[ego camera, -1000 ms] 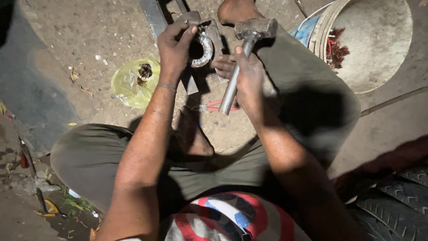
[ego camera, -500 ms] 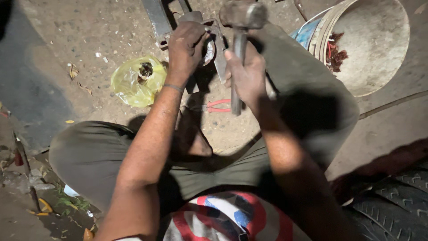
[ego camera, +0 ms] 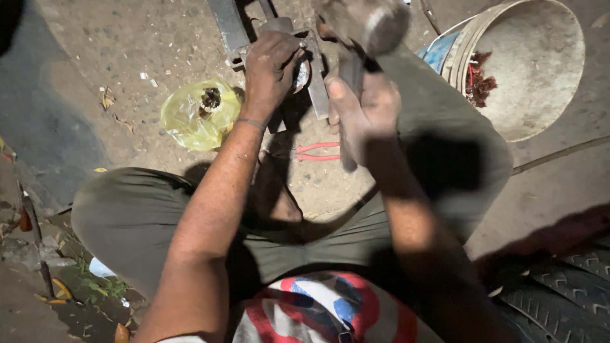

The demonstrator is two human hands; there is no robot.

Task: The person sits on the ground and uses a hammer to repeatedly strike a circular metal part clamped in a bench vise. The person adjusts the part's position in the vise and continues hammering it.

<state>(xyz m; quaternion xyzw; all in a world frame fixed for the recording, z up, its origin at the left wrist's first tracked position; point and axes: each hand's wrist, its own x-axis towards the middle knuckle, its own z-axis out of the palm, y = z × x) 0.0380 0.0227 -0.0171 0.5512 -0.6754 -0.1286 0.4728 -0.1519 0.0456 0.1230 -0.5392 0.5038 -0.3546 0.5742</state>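
Person seated cross-legged on a dusty concrete floor (ego camera: 95, 44), viewed from above. Right hand (ego camera: 362, 114): grip closed fully around the handle of a heavy steel-headed hammer (ego camera: 372, 25); the head is raised, blurred, above the work, near the top edge of the view. Left hand (ego camera: 270, 70): fingers curled down over a small curved shiny metal part (ego camera: 302, 73), pinning it against a dark flat steel bar (ego camera: 225, 25) that lies on the floor and runs out of the top of the frame; most of the part is hidden under the fingers, exact shape not readable. Thin band on the left wrist. A pair of red-handled pliers (ego camera: 318, 151) lies on the floor just below the hands, between the knees, untouched. Crumpled yellow plastic bag (ego camera: 190, 117) with a dark object on it, left of the left forearm, near but apart. Pale round bucket (ego camera: 540, 70), tipped toward the camera, with red scraps inside, to the right. Black tyre tread (ego camera: 559, 298) at lower right.
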